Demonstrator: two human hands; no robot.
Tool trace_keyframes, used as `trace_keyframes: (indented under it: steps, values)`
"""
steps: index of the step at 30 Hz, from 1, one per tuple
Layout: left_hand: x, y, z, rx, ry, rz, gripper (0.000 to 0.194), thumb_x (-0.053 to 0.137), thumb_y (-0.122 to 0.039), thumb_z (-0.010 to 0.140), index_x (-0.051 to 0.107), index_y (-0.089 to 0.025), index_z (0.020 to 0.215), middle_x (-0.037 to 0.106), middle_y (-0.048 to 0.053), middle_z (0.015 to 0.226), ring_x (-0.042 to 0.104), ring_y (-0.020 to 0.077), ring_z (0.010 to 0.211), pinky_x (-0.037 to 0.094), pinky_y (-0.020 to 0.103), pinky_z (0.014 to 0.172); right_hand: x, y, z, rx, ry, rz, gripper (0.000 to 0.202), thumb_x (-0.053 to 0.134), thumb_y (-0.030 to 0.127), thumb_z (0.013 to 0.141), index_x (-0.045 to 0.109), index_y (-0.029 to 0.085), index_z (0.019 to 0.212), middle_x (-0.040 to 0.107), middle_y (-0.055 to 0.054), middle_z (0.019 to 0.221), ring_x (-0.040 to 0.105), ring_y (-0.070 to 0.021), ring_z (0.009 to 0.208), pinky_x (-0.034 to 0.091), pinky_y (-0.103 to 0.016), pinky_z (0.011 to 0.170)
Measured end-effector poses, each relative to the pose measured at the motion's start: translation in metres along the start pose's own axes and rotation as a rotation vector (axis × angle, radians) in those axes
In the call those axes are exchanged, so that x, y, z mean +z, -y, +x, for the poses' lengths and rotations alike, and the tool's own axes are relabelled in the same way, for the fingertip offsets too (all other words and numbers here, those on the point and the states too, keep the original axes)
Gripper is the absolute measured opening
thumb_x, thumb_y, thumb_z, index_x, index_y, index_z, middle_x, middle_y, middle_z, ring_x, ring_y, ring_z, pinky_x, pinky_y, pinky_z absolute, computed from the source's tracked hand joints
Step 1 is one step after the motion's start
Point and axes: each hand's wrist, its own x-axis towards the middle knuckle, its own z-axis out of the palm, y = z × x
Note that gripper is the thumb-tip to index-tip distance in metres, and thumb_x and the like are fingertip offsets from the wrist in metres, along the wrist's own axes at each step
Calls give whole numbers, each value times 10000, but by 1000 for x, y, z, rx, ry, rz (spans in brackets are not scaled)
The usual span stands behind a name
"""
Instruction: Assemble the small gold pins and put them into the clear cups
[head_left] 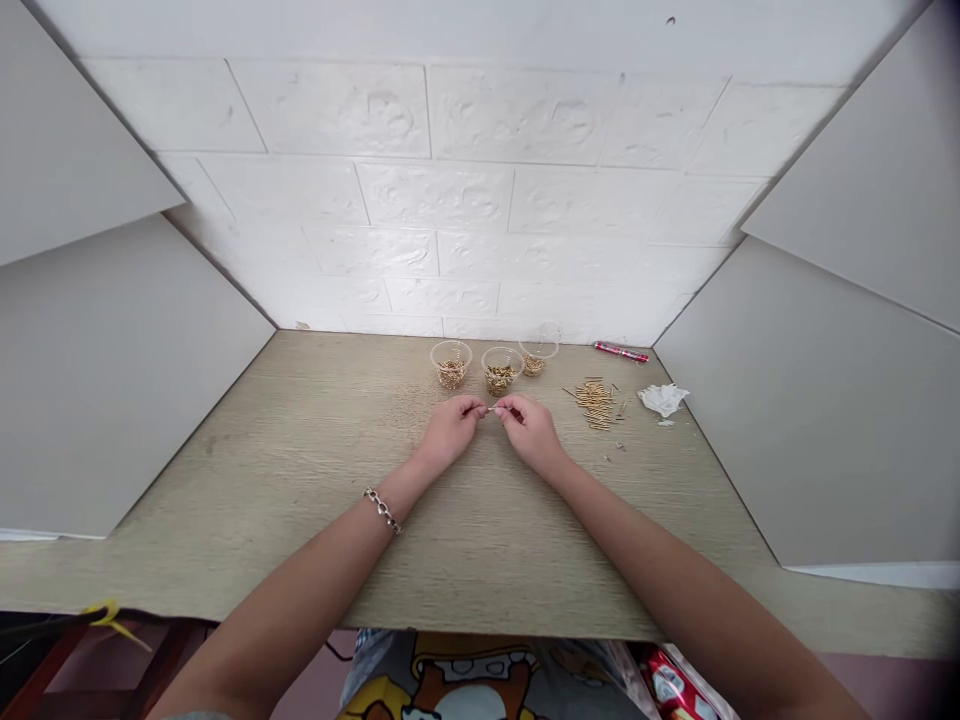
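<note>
A thin pin (492,408) sits between the two sets of fingertips, raised a little toward the far side of the table (285,440), its long axis running roughly left to right, from one hand across to the other. The left hand (450,428) pinches its left end, thumb and fingers brought together; the right hand (529,428) pinches the right end in the same way, so neither hand is clearly nearer. Whether the pin is one piece or two is too small to tell. Just beyond the fingertips stands the middle cup (484,366), upright, with gold-coloured pieces inside. The left cup (433,362), holding small coppery pieces, stands beyond the left hand, and the rear cup (556,347), with a shallower load, is behind and to the right of the middle one. Loose bits (412,402) are strewn on the table to the left of the left hand, near its fingers. The pile (596,402) of gold-coloured rods lies to the right of the right hand, apart from it and nearer to it than to the left; its rods point in mixed directions. Past the pile are a red tube (621,352), toward the wall (469,250), and, farther right, a crumpled tissue (663,399).
</note>
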Motion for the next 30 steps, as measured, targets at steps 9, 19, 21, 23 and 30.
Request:
trace_keyframes:
  steps: [9, 19, 21, 23, 30]
  values:
    - [3, 1, -3, 36, -63, 98, 217, 398, -236, 772, 605, -175, 744, 625, 28, 782, 531, 148, 752, 379, 256, 711, 2, 1, -1, -11, -4, -54, 123, 451, 195, 739, 569, 171, 716, 564, -21, 715, 486, -127, 642, 375, -243, 594]
    - [5, -2, -5, -39, -64, 63, 226, 401, -260, 760, 587, -163, 677, 615, 25, 706, 525, 139, 676, 377, 250, 633, 3, 3, -3, -35, -22, -82, 121, 452, 200, 741, 560, 170, 696, 547, -23, 688, 475, -131, 635, 367, -251, 588]
    - [5, -3, -5, -69, -54, 16, 222, 406, -267, 752, 584, -161, 674, 611, 21, 687, 524, 135, 659, 379, 246, 617, 3, 4, -3, -48, -33, -80, 120, 449, 197, 741, 556, 170, 693, 544, -23, 685, 473, -132, 637, 366, -252, 588]
    - [4, -3, -4, -102, -31, -37, 216, 414, -272, 743, 582, -157, 671, 608, 17, 675, 524, 132, 647, 385, 241, 608, 4, 4, -4, -51, -43, -77, 117, 448, 195, 740, 551, 169, 691, 539, -23, 679, 471, -131, 635, 365, -251, 585]
    - [-1, -2, -2, -108, 49, -122, 217, 421, -289, 723, 576, -151, 656, 604, 6, 670, 521, 124, 640, 397, 229, 604, 4, 5, -4, -11, -28, -36, 114, 447, 202, 731, 550, 173, 690, 543, -22, 679, 473, -129, 620, 372, -248, 569]
